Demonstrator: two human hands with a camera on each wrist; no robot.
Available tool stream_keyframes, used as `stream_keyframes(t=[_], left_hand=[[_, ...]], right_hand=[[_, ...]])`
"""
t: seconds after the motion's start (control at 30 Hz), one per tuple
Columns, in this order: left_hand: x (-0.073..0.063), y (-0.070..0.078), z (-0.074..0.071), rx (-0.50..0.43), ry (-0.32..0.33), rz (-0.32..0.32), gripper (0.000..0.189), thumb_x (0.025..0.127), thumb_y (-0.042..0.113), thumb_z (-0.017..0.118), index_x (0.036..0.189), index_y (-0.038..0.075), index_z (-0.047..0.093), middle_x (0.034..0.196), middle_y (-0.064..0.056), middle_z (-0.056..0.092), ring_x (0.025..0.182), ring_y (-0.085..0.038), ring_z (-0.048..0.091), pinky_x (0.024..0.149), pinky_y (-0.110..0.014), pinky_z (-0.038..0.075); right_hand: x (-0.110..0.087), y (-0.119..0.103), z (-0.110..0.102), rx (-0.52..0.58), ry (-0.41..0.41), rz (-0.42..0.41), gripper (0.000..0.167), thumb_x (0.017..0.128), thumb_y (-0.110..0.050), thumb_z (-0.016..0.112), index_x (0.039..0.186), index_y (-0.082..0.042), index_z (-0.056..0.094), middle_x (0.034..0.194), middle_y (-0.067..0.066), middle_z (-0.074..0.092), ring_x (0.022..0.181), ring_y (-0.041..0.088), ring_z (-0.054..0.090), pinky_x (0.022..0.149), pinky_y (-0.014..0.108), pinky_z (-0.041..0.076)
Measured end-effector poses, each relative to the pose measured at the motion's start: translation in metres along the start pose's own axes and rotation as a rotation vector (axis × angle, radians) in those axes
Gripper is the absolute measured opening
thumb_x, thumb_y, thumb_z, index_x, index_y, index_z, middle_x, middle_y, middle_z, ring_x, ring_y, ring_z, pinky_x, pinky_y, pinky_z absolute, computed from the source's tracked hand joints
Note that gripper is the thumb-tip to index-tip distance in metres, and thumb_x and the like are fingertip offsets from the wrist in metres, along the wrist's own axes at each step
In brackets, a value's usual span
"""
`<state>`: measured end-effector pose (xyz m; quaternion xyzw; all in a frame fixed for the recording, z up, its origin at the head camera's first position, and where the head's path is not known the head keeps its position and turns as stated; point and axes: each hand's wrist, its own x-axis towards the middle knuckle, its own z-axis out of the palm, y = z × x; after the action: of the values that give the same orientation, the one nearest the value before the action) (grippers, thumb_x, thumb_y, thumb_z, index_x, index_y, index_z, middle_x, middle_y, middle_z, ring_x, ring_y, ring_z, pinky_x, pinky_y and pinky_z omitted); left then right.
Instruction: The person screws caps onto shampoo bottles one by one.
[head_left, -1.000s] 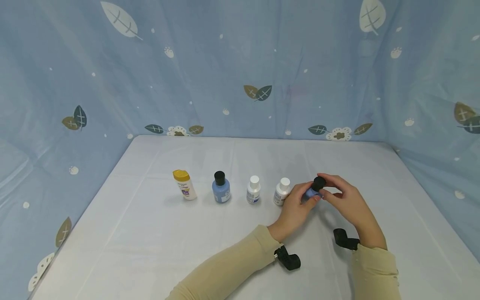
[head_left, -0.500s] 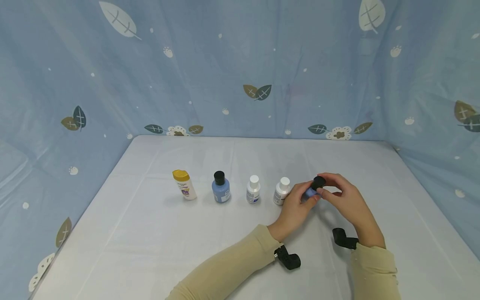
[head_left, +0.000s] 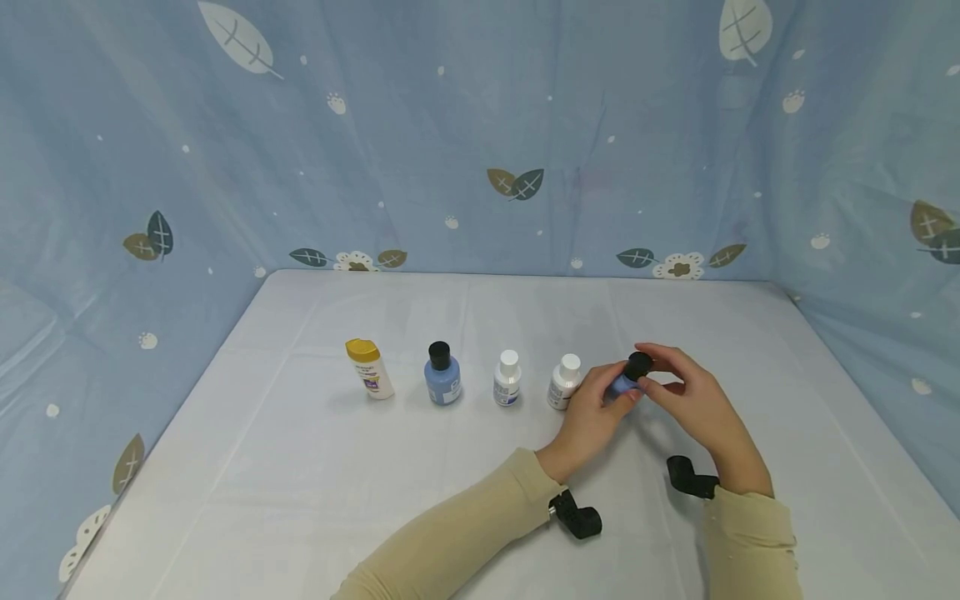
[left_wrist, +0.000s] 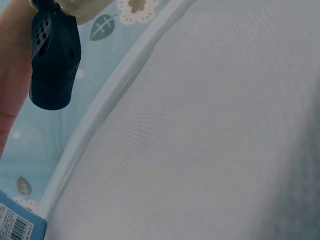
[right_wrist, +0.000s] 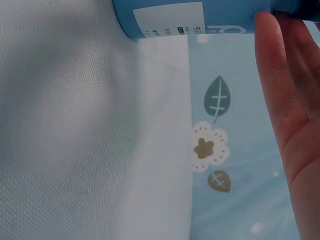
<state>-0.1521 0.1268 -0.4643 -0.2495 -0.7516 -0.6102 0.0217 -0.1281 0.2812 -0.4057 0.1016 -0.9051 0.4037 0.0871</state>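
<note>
Beside the right end of a row of bottles, a blue bottle (head_left: 624, 384) with a black cap (head_left: 639, 367) stands between both hands. My left hand (head_left: 588, 421) grips its body from the left, while my right hand (head_left: 693, 404) pinches the cap between thumb and fingers. In the right wrist view the bottle's body (right_wrist: 220, 15) shows a white label, and the right hand (right_wrist: 295, 115) reaches up to its shoulder. Part of the blue bottle (left_wrist: 25, 217) with a barcode shows in the left wrist view; the left hand is hidden there.
A white bottle (head_left: 563, 383) stands right against the left hand. Farther left follow another white bottle (head_left: 507, 380), a second blue bottle (head_left: 442, 380) with a black cap, and a cream bottle (head_left: 371, 371) with a yellow cap. Blue leaf-patterned cloth (head_left: 420, 125) hangs behind the white table (head_left: 300, 483).
The right thumb and fingers shift slightly at the black cap. Otherwise both hands and all bottles stay in place.
</note>
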Motion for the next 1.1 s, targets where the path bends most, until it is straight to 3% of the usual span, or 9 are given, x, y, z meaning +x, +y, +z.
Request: stream_keyframes(t=[0.17, 0.3, 0.63, 1.1], left_hand=[[-0.0001, 0.0006, -0.0004, -0.022, -0.007, -0.007, 0.041, 0.089, 0.033, 0.053, 0.128, 0.024, 0.047, 0.120, 0.007, 0.046, 0.109, -0.002, 0.043, 0.089, -0.022, 0.037], [-0.0003, 0.0010, -0.0007, -0.023, -0.007, -0.007, 0.041, 0.089, 0.034, 0.053, 0.128, 0.024, 0.048, 0.120, 0.007, 0.047, 0.109, -0.003, 0.043, 0.089, -0.022, 0.037], [-0.0011, -0.0002, -0.0003, -0.008, -0.004, 0.009, 0.040, 0.090, 0.035, 0.052, 0.128, 0.024, 0.048, 0.119, 0.008, 0.047, 0.109, -0.002, 0.043, 0.090, -0.022, 0.036], [0.0002, 0.0003, -0.0004, -0.025, -0.001, -0.013, 0.037, 0.089, 0.032, 0.054, 0.125, 0.025, 0.050, 0.116, 0.008, 0.048, 0.107, -0.002, 0.044, 0.090, -0.022, 0.037]], right_hand=[[0.0001, -0.0014, -0.0006, -0.015, 0.004, 0.032, 0.043, 0.087, -0.028, 0.058, 0.129, -0.024, 0.047, 0.119, -0.003, 0.051, 0.103, 0.007, 0.046, 0.077, 0.032, 0.043], [-0.0006, -0.0020, -0.0012, -0.013, -0.003, 0.051, 0.043, 0.088, -0.030, 0.057, 0.129, -0.024, 0.047, 0.120, 0.000, 0.052, 0.105, 0.014, 0.046, 0.079, 0.044, 0.041], [-0.0004, -0.0024, 0.0001, -0.037, 0.012, 0.044, 0.043, 0.086, -0.032, 0.059, 0.126, -0.020, 0.049, 0.115, 0.002, 0.054, 0.102, 0.015, 0.048, 0.074, 0.030, 0.043], [0.0021, -0.0030, 0.0018, -0.014, 0.022, 0.107, 0.044, 0.084, -0.036, 0.060, 0.122, -0.016, 0.050, 0.113, 0.004, 0.055, 0.105, 0.019, 0.048, 0.078, 0.039, 0.040]])
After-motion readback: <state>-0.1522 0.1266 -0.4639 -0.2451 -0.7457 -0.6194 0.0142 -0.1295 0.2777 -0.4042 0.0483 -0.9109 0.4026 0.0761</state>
